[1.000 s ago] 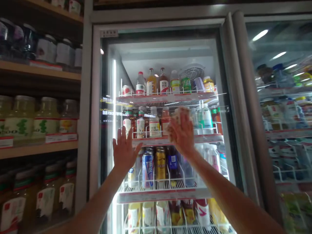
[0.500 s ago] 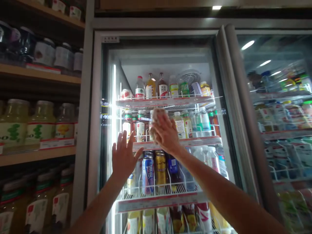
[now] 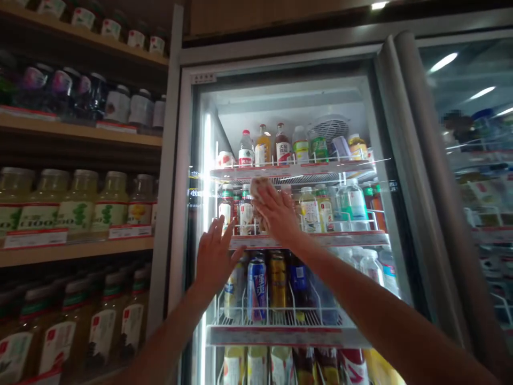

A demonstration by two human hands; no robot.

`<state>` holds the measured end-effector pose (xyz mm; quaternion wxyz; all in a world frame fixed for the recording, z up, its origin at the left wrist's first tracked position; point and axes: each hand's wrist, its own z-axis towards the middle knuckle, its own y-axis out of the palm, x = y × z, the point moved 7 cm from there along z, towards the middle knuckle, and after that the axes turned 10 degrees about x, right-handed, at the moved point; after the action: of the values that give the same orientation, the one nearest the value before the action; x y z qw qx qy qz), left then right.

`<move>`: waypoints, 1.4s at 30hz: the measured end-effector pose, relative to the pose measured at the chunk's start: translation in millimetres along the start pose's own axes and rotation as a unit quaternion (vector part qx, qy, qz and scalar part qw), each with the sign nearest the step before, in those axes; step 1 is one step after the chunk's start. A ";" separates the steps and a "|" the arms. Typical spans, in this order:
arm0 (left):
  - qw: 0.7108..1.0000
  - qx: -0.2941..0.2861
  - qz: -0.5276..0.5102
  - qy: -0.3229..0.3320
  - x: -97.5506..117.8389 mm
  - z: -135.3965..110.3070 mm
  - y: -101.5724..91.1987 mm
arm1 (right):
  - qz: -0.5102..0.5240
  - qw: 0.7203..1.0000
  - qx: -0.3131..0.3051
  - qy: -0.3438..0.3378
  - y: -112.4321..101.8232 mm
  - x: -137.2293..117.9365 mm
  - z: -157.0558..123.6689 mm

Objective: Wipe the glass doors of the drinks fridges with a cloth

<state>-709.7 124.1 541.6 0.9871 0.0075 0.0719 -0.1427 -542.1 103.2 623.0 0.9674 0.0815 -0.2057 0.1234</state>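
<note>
My left hand (image 3: 215,258) lies flat and open against the glass door (image 3: 352,267) of a drinks cooler, fingers spread, at the level of the can shelf. My right hand (image 3: 276,211) presses a pale, crumpled cloth (image 3: 256,188) against the same glass, higher up, in front of the second shelf of bottles. Only the top of the cloth shows above my fingers. Behind the glass stand bottles (image 3: 280,144) on the top shelf and cans (image 3: 267,280) lower down.
Wooden shelves (image 3: 80,248) with jars and bottles fill the left side. A second cooler door (image 3: 476,176) stands to the right, separated by a grey metal frame post (image 3: 420,160). The cooler's left frame (image 3: 176,176) borders the shelves.
My right hand with the cloth has slid leftward across the glass. The left hand stays flat on the door. The view has shifted a little.
</note>
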 end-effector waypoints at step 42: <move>0.992 0.003 0.010 -0.125 -86.9 -107.2 -48.0 | 0.217 0.942 -0.117 -0.226 54.0 -196.3 -43.8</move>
<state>-820.7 106.3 448.3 0.9898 -0.0065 -0.0525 -0.1325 -714.0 123.6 507.2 0.8478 -0.0528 -0.4446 0.2842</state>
